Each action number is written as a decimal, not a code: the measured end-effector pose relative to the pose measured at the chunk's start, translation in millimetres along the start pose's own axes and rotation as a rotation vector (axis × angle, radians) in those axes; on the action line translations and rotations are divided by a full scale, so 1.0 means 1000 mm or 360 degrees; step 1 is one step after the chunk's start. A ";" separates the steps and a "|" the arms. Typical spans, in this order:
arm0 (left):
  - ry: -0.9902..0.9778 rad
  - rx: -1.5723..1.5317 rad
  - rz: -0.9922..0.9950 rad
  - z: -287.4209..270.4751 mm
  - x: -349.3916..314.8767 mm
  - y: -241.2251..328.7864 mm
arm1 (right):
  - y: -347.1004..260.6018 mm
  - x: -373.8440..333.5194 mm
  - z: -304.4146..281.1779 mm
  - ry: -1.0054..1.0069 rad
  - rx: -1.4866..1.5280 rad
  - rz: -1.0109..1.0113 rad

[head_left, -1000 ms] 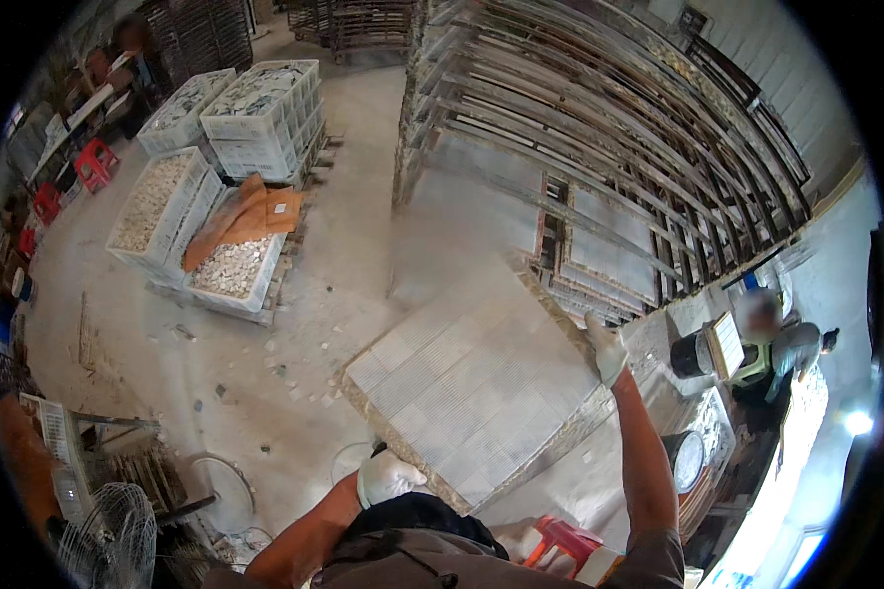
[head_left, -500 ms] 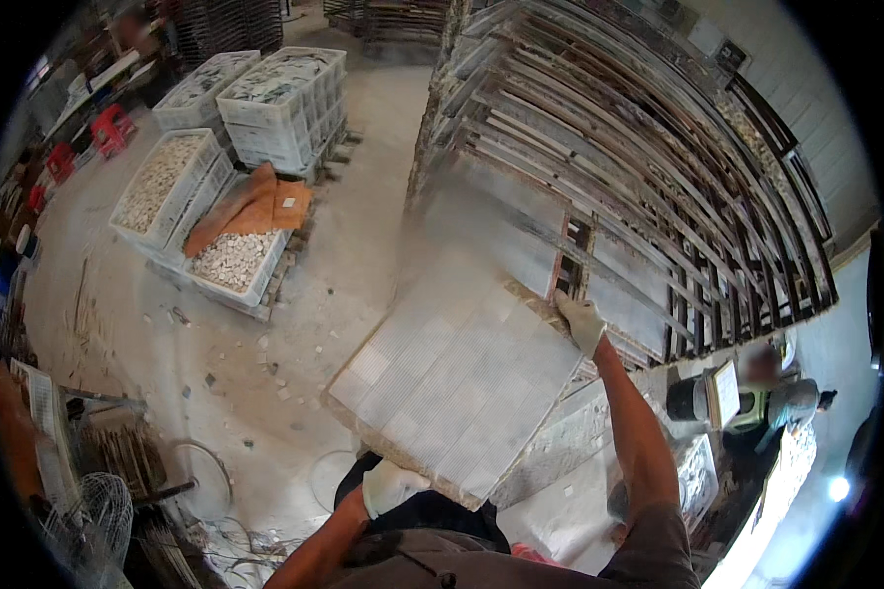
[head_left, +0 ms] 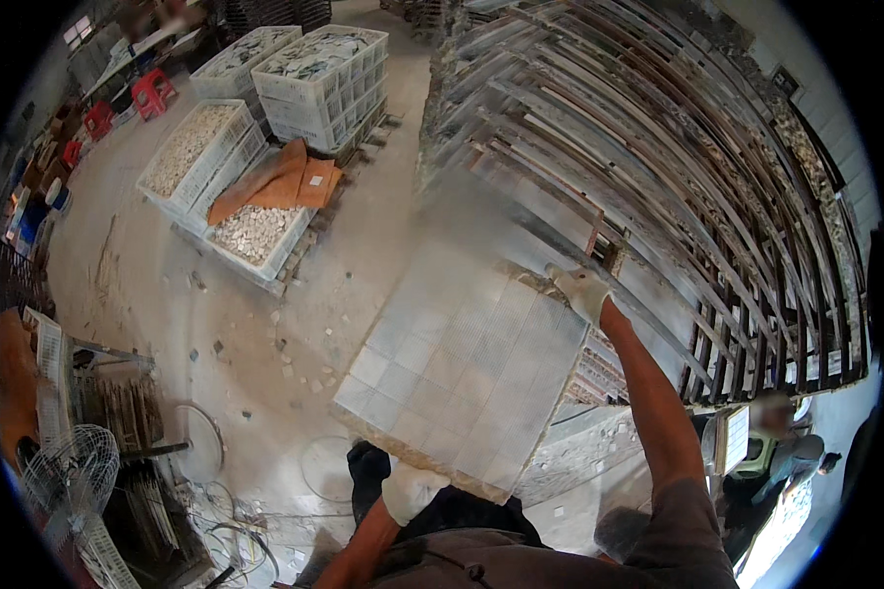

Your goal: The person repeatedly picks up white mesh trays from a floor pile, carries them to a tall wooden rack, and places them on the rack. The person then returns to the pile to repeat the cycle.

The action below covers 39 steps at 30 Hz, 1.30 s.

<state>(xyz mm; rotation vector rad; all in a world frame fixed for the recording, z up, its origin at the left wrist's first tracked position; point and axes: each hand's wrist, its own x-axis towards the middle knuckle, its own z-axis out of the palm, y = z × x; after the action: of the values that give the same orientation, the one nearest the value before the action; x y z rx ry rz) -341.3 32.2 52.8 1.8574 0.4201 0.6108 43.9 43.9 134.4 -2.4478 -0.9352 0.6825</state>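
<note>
— Fingers, both sets: clenched on the tiled board (head_left: 373, 428). My left hand (head_left: 413, 493) grips its near edge, in front of my waist; my right hand (head_left: 581, 293) grips its far right edge, beside the rack (head_left: 658, 196).

— And what has changed over the last second?

— Chiefly the right side. My right hand has gone farther from me and now lies just beside the rack's rails; the left has kept to the near edge. Consequently the board lies near the rack, borne by both hands and released by neither. A blur covers its far end, so contact with the rails there cannot be confirmed.

— Quantities, please.

— Hands: two, both in white gloves. Board: one; its pale tiles (head_left: 442, 373) are too hazy at the far end to total. Nearby rack: one, on the right. Far left: red stools (head_left: 152, 93), three; white crates (head_left: 300, 103), four with contents showing, one of these partly under orange-brown sheeting (head_left: 285, 182). Near left: wire fan (head_left: 72, 461), one.
</note>
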 end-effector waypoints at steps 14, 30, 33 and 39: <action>-0.0294 0.0037 -0.0380 -0.001 0.021 -0.033 | 0.037 0.030 0.016 0.0251 0.0546 -0.0038; 0.0044 0.0167 -0.0039 0.005 0.027 -0.049 | 0.051 0.048 0.017 0.0086 -0.0090 -0.0371; -0.0018 0.0213 -0.0044 0.005 0.037 -0.039 | 0.070 0.041 0.018 0.0139 0.0037 -0.0291; 0.0116 0.0049 -0.0162 0.010 0.028 -0.053 | 0.006 -0.023 0.017 0.0632 0.0104 -0.0556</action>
<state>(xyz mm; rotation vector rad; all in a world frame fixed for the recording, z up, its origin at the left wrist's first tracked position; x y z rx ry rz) -312.6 58.9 5.7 1.8349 0.5711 0.6069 21.9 26.9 124.6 -2.1678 -1.1099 0.0986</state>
